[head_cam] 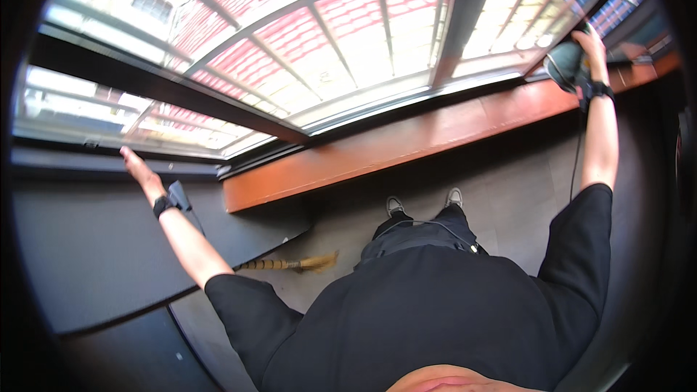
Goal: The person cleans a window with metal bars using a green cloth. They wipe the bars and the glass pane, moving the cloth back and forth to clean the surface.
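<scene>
My right hand [592, 51] reaches far out at the upper right, against the window [403, 27] by its right-hand frame. It holds a rounded dark green object [564, 65], which may be a handheld device; the fingers partly hide it and its kind is unclear. My left hand [140, 171] is stretched out at the left, near the lower rail of the sliding window pane, with nothing visible in it. Whether its fingertips touch the frame cannot be told. Both wrists carry black bands with small devices and cables.
An orange-brown window sill [392, 149] runs below the glass. Metal bars [326, 38] stand outside. At the left is a dark grey panel or tabletop [125, 250], with a straw broom [316, 262] beside its edge on the grey floor [512, 196].
</scene>
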`<state>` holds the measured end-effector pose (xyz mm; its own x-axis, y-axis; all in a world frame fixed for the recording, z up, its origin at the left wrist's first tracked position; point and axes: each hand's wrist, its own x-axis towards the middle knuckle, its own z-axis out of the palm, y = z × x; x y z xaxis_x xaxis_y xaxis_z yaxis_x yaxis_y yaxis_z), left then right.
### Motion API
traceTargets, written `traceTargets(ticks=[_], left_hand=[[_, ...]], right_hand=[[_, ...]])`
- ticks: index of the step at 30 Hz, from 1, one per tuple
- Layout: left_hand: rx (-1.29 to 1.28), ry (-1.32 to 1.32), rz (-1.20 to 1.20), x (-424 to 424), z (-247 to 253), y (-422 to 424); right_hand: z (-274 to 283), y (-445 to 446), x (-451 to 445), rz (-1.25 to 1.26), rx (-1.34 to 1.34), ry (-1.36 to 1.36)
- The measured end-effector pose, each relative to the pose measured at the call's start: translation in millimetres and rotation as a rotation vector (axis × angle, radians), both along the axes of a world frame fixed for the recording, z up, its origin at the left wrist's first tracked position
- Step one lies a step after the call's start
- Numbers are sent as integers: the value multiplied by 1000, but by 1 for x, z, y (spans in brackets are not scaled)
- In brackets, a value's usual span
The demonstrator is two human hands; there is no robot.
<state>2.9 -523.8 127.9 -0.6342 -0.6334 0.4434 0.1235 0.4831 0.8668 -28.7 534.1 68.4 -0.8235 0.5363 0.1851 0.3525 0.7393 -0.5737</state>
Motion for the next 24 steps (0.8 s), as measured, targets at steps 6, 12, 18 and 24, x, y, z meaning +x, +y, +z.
traceTargets(ticks=[6,12,18,24], left_hand=[[82,-16,-132,-13,2,64],[77,-29,-115,-15,-8,116],[82,27,-177,-12,-5,180],[168,83,-302,-1,4,222]], right_hand=[[-2,8,17,-51,112,13],[-7,-2,17,2,86,-4],[-17,7,16,36,107,56],[-9,0,19,7,90,1]])
